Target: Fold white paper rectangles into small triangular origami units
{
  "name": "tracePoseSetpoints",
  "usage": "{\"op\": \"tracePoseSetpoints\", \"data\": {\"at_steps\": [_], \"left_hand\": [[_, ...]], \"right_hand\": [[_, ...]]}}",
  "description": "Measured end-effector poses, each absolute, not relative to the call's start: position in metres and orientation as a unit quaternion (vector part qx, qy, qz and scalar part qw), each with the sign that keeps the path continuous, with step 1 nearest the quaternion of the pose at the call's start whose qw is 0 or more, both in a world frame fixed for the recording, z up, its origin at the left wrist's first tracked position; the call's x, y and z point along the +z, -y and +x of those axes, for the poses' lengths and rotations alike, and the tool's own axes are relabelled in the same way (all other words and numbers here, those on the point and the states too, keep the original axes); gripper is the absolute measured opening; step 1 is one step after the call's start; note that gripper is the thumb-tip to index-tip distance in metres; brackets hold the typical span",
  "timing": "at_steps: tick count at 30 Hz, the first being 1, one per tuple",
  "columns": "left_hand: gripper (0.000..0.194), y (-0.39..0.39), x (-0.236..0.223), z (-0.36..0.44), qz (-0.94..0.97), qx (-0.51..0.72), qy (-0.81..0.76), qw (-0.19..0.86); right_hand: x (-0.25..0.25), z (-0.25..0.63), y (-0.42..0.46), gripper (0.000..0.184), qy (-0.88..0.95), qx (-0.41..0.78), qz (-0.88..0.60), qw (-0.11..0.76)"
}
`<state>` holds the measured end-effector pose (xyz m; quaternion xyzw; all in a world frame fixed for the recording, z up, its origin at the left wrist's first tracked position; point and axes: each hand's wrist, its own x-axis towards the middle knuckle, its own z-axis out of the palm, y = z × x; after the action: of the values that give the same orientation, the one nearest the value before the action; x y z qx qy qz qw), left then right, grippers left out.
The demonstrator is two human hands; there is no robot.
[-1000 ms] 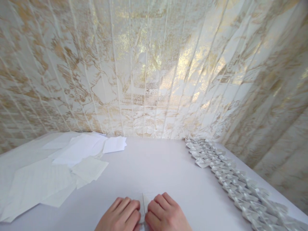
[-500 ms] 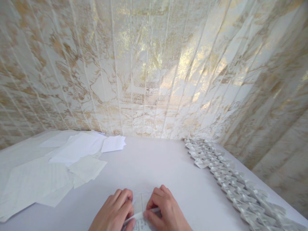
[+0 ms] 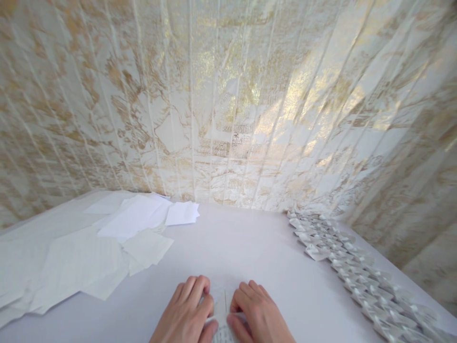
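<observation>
Between my two hands lies a small sheet of paper (image 3: pixel 222 328) with writing on its near part and a crease line up its middle; a fold runs across it. My left hand (image 3: pixel 191 309) grips its left side, fingers curled and thumb on the near edge. On the right side, my right hand (image 3: pixel 255 312) pinches the paper the same way, with its fingers bent. The lower end of the paper runs out of view, and much of it is hidden under my fingers.
Loose sheets of paper (image 3: pixel 78 262) spread over the left of the white table (image 3: pixel 232 247). A small stack of white paper pieces (image 3: pixel 182 213) sits at their right end. Rows of folded paper pieces (image 3: pixel 357 271) run along the right side. A patterned curtain (image 3: pixel 221 105) hangs behind.
The whole view has shifted, so the table and hands appear further right. My thumbs and fingers have shifted slightly along the paper's fold, and both hands still hold it.
</observation>
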<state>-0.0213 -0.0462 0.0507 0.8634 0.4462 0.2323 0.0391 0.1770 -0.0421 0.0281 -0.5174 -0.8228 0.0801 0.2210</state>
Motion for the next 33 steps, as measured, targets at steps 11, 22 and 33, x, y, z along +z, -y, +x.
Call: {"op": "tracePoseSetpoints", "data": {"at_steps": [11, 22, 33], "left_hand": [[0.014, 0.044, 0.050, -0.021, 0.846, 0.234, -0.461, 0.129], [0.038, 0.037, 0.066, -0.033, 0.826, 0.181, -0.472, 0.250], [0.062, 0.033, 0.052, -0.034, 0.838, 0.220, -0.429, 0.255]], "right_hand": [[0.035, 0.171, 0.041, 0.030, 0.799, 0.126, -0.557, 0.187], [0.071, 0.192, 0.037, 0.052, 0.789, 0.309, -0.500, 0.177], [0.069, 0.200, 0.039, 0.066, 0.752, 0.367, -0.502, 0.216]]}}
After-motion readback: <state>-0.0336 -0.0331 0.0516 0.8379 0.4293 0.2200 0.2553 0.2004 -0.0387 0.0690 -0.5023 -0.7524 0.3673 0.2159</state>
